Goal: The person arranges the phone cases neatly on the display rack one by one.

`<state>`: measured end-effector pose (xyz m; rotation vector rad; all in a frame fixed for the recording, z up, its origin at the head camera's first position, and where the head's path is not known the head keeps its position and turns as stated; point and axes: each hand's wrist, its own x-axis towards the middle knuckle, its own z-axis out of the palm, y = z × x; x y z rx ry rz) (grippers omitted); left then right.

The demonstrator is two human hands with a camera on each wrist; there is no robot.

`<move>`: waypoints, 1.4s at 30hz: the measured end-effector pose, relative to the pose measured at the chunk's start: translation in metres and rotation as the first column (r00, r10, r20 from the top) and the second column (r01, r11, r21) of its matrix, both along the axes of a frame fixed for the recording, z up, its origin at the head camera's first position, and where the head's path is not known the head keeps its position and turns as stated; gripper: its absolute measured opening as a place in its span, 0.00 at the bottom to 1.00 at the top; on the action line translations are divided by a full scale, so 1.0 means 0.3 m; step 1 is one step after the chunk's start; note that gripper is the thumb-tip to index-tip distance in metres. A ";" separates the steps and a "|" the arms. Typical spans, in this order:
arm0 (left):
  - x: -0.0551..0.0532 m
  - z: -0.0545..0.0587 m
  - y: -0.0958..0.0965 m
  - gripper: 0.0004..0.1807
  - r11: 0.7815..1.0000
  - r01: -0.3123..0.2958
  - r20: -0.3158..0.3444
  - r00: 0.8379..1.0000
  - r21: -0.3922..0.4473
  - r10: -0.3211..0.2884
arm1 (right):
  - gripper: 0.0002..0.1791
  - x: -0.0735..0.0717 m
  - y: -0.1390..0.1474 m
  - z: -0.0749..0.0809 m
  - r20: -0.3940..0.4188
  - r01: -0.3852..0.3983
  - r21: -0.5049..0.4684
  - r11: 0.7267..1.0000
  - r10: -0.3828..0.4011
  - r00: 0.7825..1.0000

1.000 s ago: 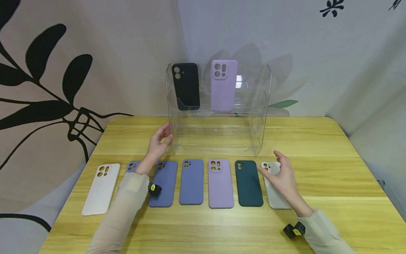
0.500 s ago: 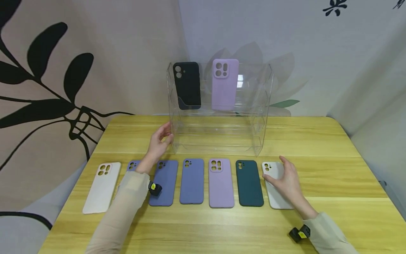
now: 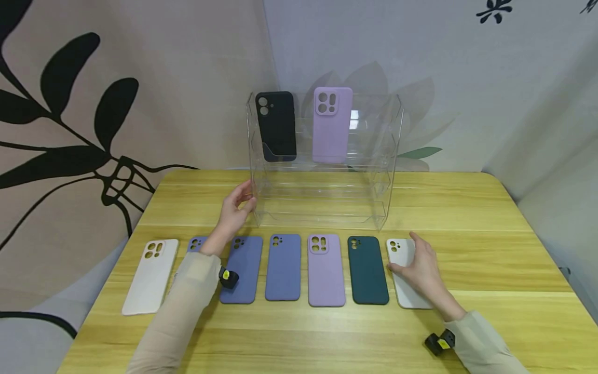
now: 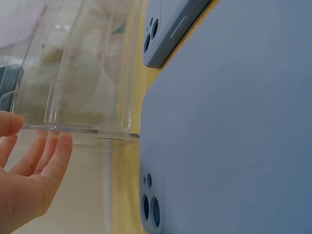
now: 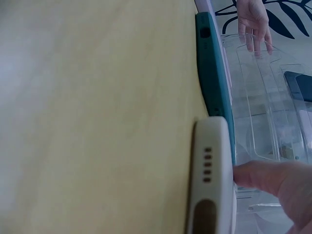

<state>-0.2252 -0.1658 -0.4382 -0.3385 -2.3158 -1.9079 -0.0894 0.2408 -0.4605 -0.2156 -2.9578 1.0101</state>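
Observation:
In the head view my right hand [image 3: 422, 267] spans the pale white phone case [image 3: 402, 254] at the right end of a row, thumb at its left edge and fingers at its right edge. The case lies flat on the table; the right wrist view shows the thumb [image 5: 258, 176] against it, the other fingers out of sight. My left hand [image 3: 235, 208] rests its fingertips on the left side panel of a clear acrylic stepped rack [image 3: 322, 208]. Upright in the rack's top tier stand a black phone case [image 3: 276, 127] and a light purple phone case [image 3: 333, 130].
Along the row lie a dark green case [image 3: 368, 270], a purple case [image 3: 326, 275], a blue case [image 3: 282, 270], another blue case [image 3: 247, 259] and a white case [image 3: 149, 280]. My left forearm partly covers one more blue case [image 3: 195, 244]. A patterned curtain hangs behind.
My right hand has moved right and down onto the pale white case, and its thumb and fingers have drawn in at the edges. The left hand stays at the rack.

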 end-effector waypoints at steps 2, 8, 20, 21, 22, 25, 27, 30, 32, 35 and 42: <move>-0.001 0.000 0.000 0.26 1.000 0.001 -0.002 1.000 -0.001 -0.001 | 0.53 -0.003 -0.002 0.002 0.012 0.002 -0.001 1.000 -0.002 1.000; 0.028 0.051 0.008 0.27 1.000 0.022 0.029 0.999 0.002 -0.022 | 0.54 -0.012 -0.007 0.004 0.039 0.015 0.017 1.000 -0.016 0.999; 0.004 0.006 -0.006 0.27 1.000 0.013 0.010 1.000 -0.008 -0.013 | 0.55 -0.024 -0.011 0.001 0.019 0.034 0.028 0.999 -0.035 0.999; 0.005 0.006 -0.006 0.27 1.000 0.011 0.008 1.000 -0.006 -0.011 | 0.56 -0.027 -0.010 0.000 0.021 0.033 0.030 0.999 -0.034 0.999; 0.005 0.006 -0.006 0.27 1.000 0.008 0.004 1.000 -0.003 -0.008 | 0.56 -0.028 -0.010 0.000 0.035 0.031 0.027 0.999 -0.032 0.999; 0.005 0.008 -0.003 0.27 1.000 0.008 0.005 1.000 -0.005 -0.008 | 0.56 -0.029 -0.009 0.002 0.059 0.033 0.032 0.999 -0.035 0.998; 0.004 0.008 0.000 0.27 1.000 0.006 0.014 1.000 0.002 -0.006 | 0.57 -0.025 -0.008 0.006 0.069 0.037 0.026 0.999 -0.039 0.997; 0.008 0.018 0.001 0.27 1.000 0.011 0.024 1.000 0.010 -0.011 | 0.57 -0.021 -0.010 0.009 0.073 0.036 0.012 0.999 -0.037 0.997; 0.020 0.038 0.008 0.27 1.000 0.013 0.028 1.000 0.008 -0.013 | 0.57 -0.020 -0.006 0.009 0.071 0.034 0.002 0.999 -0.035 0.997; 0.040 0.068 0.017 0.26 1.000 0.015 0.032 0.999 0.009 -0.016 | 0.56 -0.022 0.003 0.011 0.059 0.025 -0.005 1.000 -0.025 0.998; 0.063 0.105 0.018 0.26 1.000 0.012 0.046 0.999 -0.020 -0.011 | 0.54 -0.020 0.015 0.037 -0.026 0.013 -0.030 0.999 -0.013 1.000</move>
